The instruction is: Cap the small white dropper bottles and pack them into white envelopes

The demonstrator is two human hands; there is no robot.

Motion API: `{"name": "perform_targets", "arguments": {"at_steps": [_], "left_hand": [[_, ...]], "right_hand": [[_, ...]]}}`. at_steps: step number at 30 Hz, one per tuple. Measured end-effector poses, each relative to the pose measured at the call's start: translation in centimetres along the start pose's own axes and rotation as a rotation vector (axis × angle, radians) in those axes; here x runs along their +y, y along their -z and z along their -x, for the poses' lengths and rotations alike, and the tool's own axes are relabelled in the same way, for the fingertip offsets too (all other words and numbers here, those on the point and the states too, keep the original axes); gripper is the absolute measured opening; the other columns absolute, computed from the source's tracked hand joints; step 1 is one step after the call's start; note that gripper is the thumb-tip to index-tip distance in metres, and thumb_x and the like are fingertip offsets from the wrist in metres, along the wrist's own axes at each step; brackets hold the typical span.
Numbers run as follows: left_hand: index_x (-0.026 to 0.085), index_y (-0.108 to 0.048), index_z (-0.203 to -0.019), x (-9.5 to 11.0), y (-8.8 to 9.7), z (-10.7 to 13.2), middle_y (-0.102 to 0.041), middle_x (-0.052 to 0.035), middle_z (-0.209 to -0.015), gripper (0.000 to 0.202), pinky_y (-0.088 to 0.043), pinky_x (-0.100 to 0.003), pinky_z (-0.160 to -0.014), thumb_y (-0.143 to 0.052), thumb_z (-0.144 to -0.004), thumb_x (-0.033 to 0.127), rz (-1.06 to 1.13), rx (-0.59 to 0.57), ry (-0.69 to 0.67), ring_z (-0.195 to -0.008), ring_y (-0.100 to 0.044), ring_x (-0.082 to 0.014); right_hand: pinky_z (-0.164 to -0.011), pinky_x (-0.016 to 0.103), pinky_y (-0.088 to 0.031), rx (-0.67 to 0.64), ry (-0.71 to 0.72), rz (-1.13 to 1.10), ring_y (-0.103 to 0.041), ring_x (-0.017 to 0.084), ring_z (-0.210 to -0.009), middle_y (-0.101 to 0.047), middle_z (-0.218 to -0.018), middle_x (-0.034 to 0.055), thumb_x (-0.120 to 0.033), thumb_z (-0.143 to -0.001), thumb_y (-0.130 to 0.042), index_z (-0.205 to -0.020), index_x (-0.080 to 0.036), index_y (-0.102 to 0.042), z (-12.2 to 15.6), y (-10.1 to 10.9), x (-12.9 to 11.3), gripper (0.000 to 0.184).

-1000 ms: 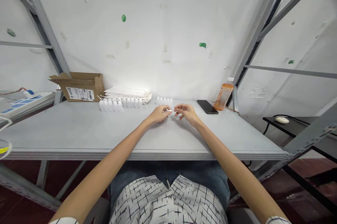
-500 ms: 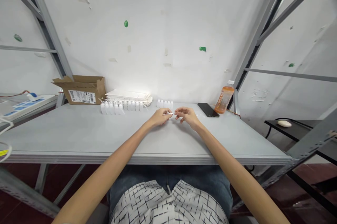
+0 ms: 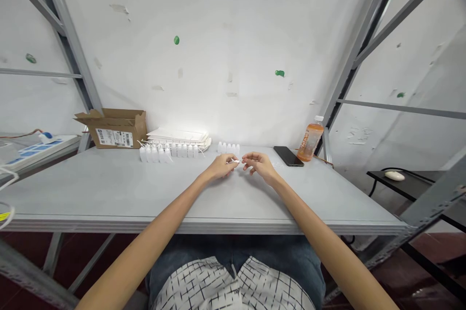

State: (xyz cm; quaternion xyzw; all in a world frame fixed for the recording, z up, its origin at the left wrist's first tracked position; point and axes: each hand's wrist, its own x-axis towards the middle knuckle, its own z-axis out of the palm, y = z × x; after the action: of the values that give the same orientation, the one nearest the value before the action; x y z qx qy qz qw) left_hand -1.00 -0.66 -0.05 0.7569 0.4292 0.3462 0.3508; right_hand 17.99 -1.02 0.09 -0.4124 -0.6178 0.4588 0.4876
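Box label (image 3: 114,138) illegible; white piece (image 3: 236,161) between left hand (image 3: 220,167), right hand (image 3: 259,164).

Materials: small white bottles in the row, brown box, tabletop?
Small white bottles: likely plastic, milky matte white. Brown box: cardboard, raw brown, folded flaps, stuck-on label. Tabletop: smooth pale grey, faint sheen; painted metal or laminate, cannot tell.

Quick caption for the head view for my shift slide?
Seated at a grey table, the left hand pinches a small white piece, right hand close beside it, rows of white bottles behind.
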Motion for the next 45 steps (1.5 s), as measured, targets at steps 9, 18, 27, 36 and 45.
{"name": "perform_targets", "arguments": {"at_steps": [9, 18, 27, 36, 45], "left_hand": [[0.014, -0.065, -0.093, -0.84, -0.05, -0.46, -0.055, 0.0025, -0.063, 0.03, -0.037, -0.023, -0.043, -0.055, -0.084, 0.041, 0.002, -0.001, -0.022, -0.043, -0.048, -0.0102], [0.015, -0.064, -0.096, -0.6, 0.0, -0.29, -0.056, 0.0026, -0.064, 0.031, -0.038, -0.023, -0.044, -0.056, -0.083, 0.041, 0.006, -0.009, 0.001, -0.044, -0.048, -0.0103], [0.015, -0.066, -0.094, -0.6, 0.08, -0.24, -0.057, 0.0022, -0.063, 0.03, -0.038, -0.024, -0.044, -0.056, -0.083, 0.042, -0.006, -0.017, -0.022, -0.044, -0.048, -0.0105], [0.014, -0.066, -0.092, -0.3, 0.1, -0.16, -0.056, 0.0011, -0.064, 0.03, -0.036, -0.023, -0.042, -0.059, -0.08, 0.04, 0.023, -0.003, -0.002, -0.046, -0.048, -0.0107], [0.013, -0.066, -0.093, -0.05, 0.16, -0.04, -0.056, 0.0018, -0.061, 0.03, -0.037, -0.022, -0.043, -0.059, -0.08, 0.04, 0.03, -0.001, 0.001, -0.045, -0.048, -0.0104]], "right_hand": [[-0.044, 0.02, -0.045, -0.014, -0.01, -0.004, -0.065, 0.014, -0.062, -0.069, -0.084, 0.0065, -0.033, -0.065, -0.079, -0.079, -0.015, -0.067, 0.13, -0.04, -0.14, 0.026], [-0.044, 0.021, -0.046, -0.016, 0.01, -0.015, -0.065, 0.014, -0.06, -0.069, -0.081, 0.0054, -0.033, -0.065, -0.078, -0.079, -0.016, -0.067, 0.09, -0.07, -0.03, 0.025], [-0.043, 0.022, -0.045, -0.01, -0.002, -0.01, -0.065, 0.014, -0.059, -0.069, -0.083, 0.0056, -0.032, -0.066, -0.076, -0.081, -0.015, -0.066, 0.22, -0.11, -0.18, 0.024], [-0.042, 0.02, -0.045, -0.021, -0.004, -0.005, -0.065, 0.014, -0.059, -0.069, -0.082, 0.0056, -0.033, -0.065, -0.077, -0.081, -0.015, -0.068, -0.08, -0.02, 0.18, 0.025], [-0.041, 0.018, -0.045, -0.023, 0.006, -0.009, -0.065, 0.013, -0.059, -0.07, -0.081, 0.0054, -0.029, -0.067, -0.077, -0.079, -0.015, -0.068, 0.01, 0.01, 0.15, 0.02]]}}
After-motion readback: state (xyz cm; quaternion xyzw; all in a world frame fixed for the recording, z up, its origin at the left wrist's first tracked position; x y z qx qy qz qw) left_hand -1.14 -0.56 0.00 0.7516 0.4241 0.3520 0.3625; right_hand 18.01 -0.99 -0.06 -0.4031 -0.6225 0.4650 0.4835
